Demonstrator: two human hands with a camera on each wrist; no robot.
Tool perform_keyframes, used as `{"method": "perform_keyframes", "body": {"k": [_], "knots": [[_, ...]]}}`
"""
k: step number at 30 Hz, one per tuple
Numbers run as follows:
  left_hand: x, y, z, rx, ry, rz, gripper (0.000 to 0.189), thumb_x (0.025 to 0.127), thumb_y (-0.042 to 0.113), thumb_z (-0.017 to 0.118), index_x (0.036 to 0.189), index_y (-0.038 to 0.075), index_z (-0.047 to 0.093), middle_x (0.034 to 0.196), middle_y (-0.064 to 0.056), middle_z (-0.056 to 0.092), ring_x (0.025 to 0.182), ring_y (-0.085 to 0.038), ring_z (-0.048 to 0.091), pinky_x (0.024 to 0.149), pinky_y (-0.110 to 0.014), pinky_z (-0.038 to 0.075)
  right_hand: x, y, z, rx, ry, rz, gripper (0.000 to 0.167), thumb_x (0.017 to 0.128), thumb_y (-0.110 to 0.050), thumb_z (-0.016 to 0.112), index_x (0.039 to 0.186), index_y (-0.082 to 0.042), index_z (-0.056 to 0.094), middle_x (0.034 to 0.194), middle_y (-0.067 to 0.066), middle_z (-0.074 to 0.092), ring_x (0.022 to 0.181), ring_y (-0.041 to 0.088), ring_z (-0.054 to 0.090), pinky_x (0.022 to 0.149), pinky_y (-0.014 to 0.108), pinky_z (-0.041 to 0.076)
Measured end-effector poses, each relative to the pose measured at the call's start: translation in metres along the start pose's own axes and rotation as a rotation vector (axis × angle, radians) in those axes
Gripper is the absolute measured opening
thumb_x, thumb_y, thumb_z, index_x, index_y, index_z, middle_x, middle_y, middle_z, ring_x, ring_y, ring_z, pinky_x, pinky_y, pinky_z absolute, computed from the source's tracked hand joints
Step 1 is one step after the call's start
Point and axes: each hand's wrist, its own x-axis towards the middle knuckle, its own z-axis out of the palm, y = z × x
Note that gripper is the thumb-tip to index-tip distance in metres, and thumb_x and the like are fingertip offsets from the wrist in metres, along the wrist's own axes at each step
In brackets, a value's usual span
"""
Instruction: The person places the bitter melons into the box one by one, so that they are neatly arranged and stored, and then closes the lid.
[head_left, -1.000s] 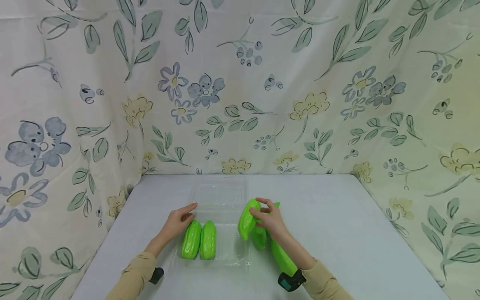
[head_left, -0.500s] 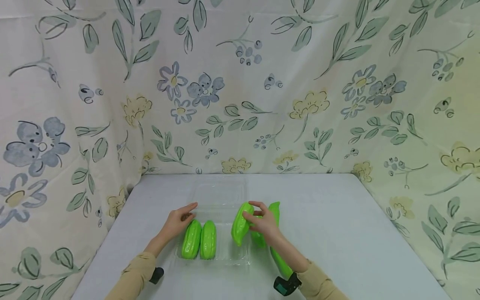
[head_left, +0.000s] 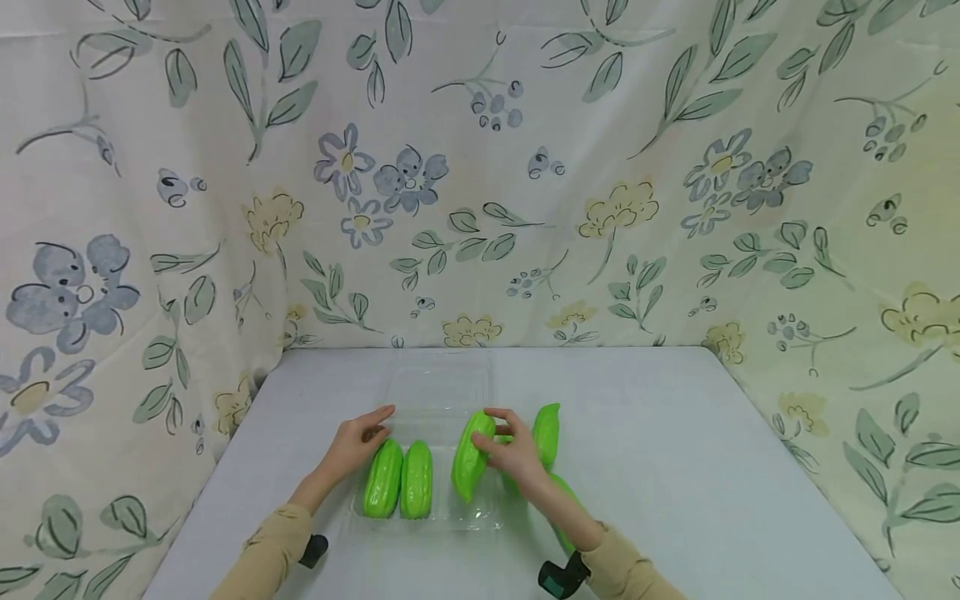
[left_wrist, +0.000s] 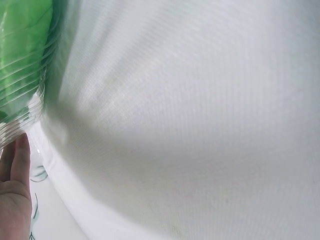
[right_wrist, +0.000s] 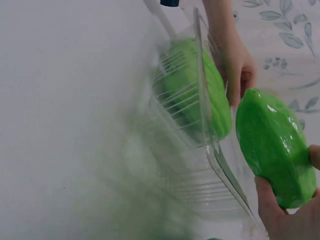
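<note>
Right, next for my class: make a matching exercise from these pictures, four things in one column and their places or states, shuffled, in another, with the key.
1. Left hand
2. Right hand
3. Clear plastic container
4. Floral curtain

A. Lid open, two green gourds inside
B. Hangs behind the white table
C. Rests at the container's left side
D. Grips another green gourd

Pairs: 1-C, 2-D, 3-A, 4-B

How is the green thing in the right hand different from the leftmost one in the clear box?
The held green thing is in the right hand; the leftmost green thing lies in the clear box. The held green thing's near end looks pointed, the leftmost green thing's rounded. Both are shiny.
</note>
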Motion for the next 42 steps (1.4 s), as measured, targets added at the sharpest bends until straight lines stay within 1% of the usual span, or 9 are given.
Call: {"method": "perform_keyframes", "body": {"k": [5,12,15,18,22,25,32,38,42], "knots": [[0.0,0.001,0.0,0.007,-0.003,0.0,0.041,0.087,0.001,0.065,0.127,0.001,0.059,0.128,-0.017,0.06,0.078,-0.012,0.064,0.067,-0.021,0.051,-0.003,0.0,0.006,-0.049,-0.016,-0.04,0.053,0.084,-0.02,0.072,0.131,-0.006,0.052,0.113,0.024,0.054,0.079,0.015,0.06,0.066,0.031,0.056],[0.0,0.004,-0.003,-0.004,0.004,0.032,0.041,0.086,-0.001,0.065,0.126,-0.001,0.059,0.125,-0.019,0.062,0.067,0.003,0.049,0.06,-0.02,0.046,-0.006,0.002,0.015,-0.043,-0.036,-0.06,0.052,0.086,-0.021,0.07,0.133,-0.006,0.051,0.114,0.024,0.054,0.078,0.013,0.061,0.068,0.032,0.057],[-0.001,0.004,-0.003,-0.009,0.001,0.025,0.041,0.086,-0.001,0.065,0.126,-0.001,0.059,0.125,-0.019,0.062,0.065,0.004,0.046,0.059,-0.019,0.045,-0.007,0.004,0.019,-0.052,-0.034,-0.077,0.052,0.086,-0.021,0.07,0.132,-0.007,0.051,0.114,0.023,0.054,0.079,0.014,0.06,0.068,0.032,0.057],[-0.001,0.005,-0.003,-0.009,-0.001,0.015,0.041,0.086,0.0,0.065,0.127,-0.001,0.059,0.126,-0.019,0.061,0.066,0.0,0.05,0.06,-0.02,0.046,-0.006,0.008,0.023,-0.096,-0.018,-0.11,0.05,0.086,-0.022,0.07,0.131,-0.008,0.052,0.113,0.022,0.056,0.078,0.015,0.06,0.065,0.029,0.055],[0.0,0.005,-0.002,-0.003,-0.002,0.016,0.041,0.086,0.001,0.065,0.127,0.0,0.059,0.128,-0.018,0.06,0.079,-0.013,0.065,0.066,-0.021,0.05,-0.005,0.013,0.029,-0.169,0.001,-0.149,0.047,0.085,-0.022,0.071,0.127,-0.009,0.054,0.11,0.021,0.059,0.076,0.015,0.06,0.062,0.023,0.051],[-0.001,0.005,-0.002,0.001,0.0,0.023,0.041,0.086,0.001,0.065,0.127,0.0,0.059,0.128,-0.019,0.06,0.084,-0.019,0.068,0.067,-0.022,0.051,-0.006,0.014,0.033,-0.187,0.007,-0.162,0.047,0.084,-0.022,0.072,0.126,-0.008,0.055,0.108,0.02,0.06,0.075,0.014,0.059,0.061,0.02,0.049],[-0.002,0.004,-0.003,0.002,0.004,0.03,0.041,0.086,0.0,0.065,0.127,0.0,0.059,0.128,-0.019,0.06,0.08,-0.014,0.065,0.065,-0.021,0.05,-0.004,0.017,0.04,-0.186,0.019,-0.176,0.046,0.084,-0.018,0.071,0.125,-0.005,0.055,0.108,0.021,0.059,0.075,0.017,0.06,0.061,0.021,0.051],[-0.001,0.005,-0.003,-0.004,0.0,0.033,0.041,0.087,0.0,0.065,0.127,-0.001,0.059,0.128,-0.019,0.06,0.085,-0.023,0.068,0.067,-0.022,0.052,-0.001,0.02,0.045,-0.207,0.028,-0.174,0.045,0.084,-0.017,0.071,0.125,-0.006,0.055,0.108,0.021,0.059,0.074,0.017,0.059,0.062,0.02,0.049],[-0.001,0.004,-0.003,0.004,-0.007,0.022,0.041,0.087,0.001,0.064,0.127,-0.001,0.058,0.128,-0.018,0.06,0.087,-0.024,0.068,0.068,-0.023,0.052,0.0,0.021,0.047,-0.219,0.022,-0.179,0.045,0.084,-0.017,0.071,0.125,-0.005,0.055,0.108,0.021,0.059,0.075,0.017,0.059,0.062,0.019,0.049]]}}
